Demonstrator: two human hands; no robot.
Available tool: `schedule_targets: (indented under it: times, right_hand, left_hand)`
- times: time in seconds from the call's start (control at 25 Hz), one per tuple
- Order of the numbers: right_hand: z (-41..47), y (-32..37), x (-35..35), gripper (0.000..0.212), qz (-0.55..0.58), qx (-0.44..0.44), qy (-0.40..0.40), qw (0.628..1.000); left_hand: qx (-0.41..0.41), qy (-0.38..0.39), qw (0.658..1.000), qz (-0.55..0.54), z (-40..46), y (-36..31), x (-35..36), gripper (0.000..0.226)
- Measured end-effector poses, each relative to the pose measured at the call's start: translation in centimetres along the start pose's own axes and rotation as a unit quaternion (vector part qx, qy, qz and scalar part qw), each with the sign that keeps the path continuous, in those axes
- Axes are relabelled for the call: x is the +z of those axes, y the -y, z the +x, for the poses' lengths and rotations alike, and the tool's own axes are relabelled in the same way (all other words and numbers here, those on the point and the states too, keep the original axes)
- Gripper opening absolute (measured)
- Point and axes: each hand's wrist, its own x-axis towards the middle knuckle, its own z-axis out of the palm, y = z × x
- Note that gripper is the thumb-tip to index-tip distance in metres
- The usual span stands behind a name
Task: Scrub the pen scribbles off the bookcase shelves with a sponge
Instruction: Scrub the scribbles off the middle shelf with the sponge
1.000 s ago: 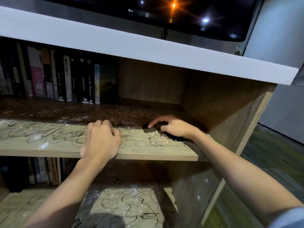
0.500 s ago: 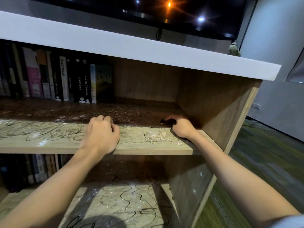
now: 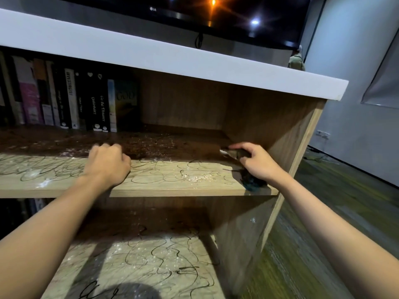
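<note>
Wooden shelves fill the view, and the upper shelf [image 3: 172, 186] of the bookcase is covered in looping black pen scribbles [image 3: 168, 171] along its lit front strip; at its right end, close to the side panel [image 3: 269, 126], the right hand [image 3: 259, 162] curls its fingers round a dark sponge [image 3: 234, 153], pressing it to the board; a dark bluish patch [image 3: 251, 183] lies under the wrist near the front edge, though what it is cannot be told; left of the sponge sits a small scatter of pale crumbs [image 3: 197, 177]; further left the left hand [image 3: 108, 165] rests on the shelf with fingers curled, holding nothing; behind it a row of books [image 3: 71, 104] stands upright at the back; below, the lower shelf [image 3: 140, 262] carries more scribbles and white specks; above the white top board [image 3: 151, 55] hangs a dark television [image 3: 194, 11].
</note>
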Motion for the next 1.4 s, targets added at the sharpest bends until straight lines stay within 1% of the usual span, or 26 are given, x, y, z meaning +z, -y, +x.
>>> schedule_targets:
  times: [0.08,0.16,0.24,0.32,0.44,0.6,0.72,0.88,1.12,1.16,1.2,1.24,1.28,1.36,1.4]
  right_hand:
    - [-1.1,-1.6,1.3,0.04,-0.118,0.009,0.036,0.992]
    - [-1.0,-1.8,2.6,0.043,-0.154,0.026,0.031,0.987]
    - [-0.1,-0.5,3.5,0.047,-0.141,0.051,0.018,0.988]
    - [0.5,1.3,4.4,0.048,-0.129,0.044,0.039,0.99]
    - [0.0,2.8,5.5,0.048,-0.096,-0.022,0.08,0.992]
    - [-1.3,3.4,4.9,0.047,-0.025,-0.071,0.131,0.989]
    - [-2.5,3.6,4.5,0.046,-0.01,-0.106,0.165,0.98]
    - [-4.1,3.9,3.9,0.048,0.019,-0.141,0.19,0.971]
    - [-6.3,3.9,2.8,0.048,0.029,-0.191,0.263,0.945]
    - [-6.4,3.8,2.5,0.047,0.037,-0.189,0.254,0.948]
    - [-6.3,3.8,2.4,0.047,0.042,-0.184,0.224,0.956]
    - [-6.2,3.7,2.3,0.049,0.036,-0.183,0.192,0.964]
    - [-6.2,3.6,2.3,0.053,0.017,-0.19,0.179,0.965]
    - [-6.2,3.2,2.7,0.06,-0.015,-0.201,0.211,0.957]
    - [-6.1,2.9,2.7,0.061,-0.012,-0.198,0.215,0.956]
  left_hand:
    - [0.004,-0.002,1.0,-0.015,0.2,0.1,0.4,0.03]
    - [0.016,-0.006,0.999,-0.031,0.3,0.1,0.8,0.027]
    - [0.017,-0.008,0.999,-0.038,0.4,0.2,1.1,0.027]
    - [0.021,-0.005,0.999,-0.038,0.5,0.4,1.3,0.029]
    - [0.035,-0.002,0.998,-0.048,0.7,0.5,1.5,0.031]
    - [0.046,0.003,0.998,-0.046,0.7,0.6,1.6,0.033]
    - [0.051,0.003,0.998,-0.049,0.5,0.6,1.6,0.034]
    - [0.055,0.014,0.996,-0.064,0.0,0.4,1.1,0.034]
    - [0.05,0.025,0.997,-0.059,-0.3,0.3,0.6,0.037]
    - [0.052,0.025,0.997,-0.056,-0.4,0.3,0.6,0.037]
    - [0.054,0.024,0.997,-0.052,-0.4,0.3,0.5,0.037]
    - [0.056,0.023,0.997,-0.049,-0.4,0.2,0.5,0.037]
    - [0.056,0.022,0.997,-0.05,-0.4,0.1,0.4,0.036]
    - [0.054,0.017,0.997,-0.054,-0.4,0.1,0.4,0.036]
    - [0.052,0.01,0.997,-0.056,-0.4,0.1,0.4,0.035]
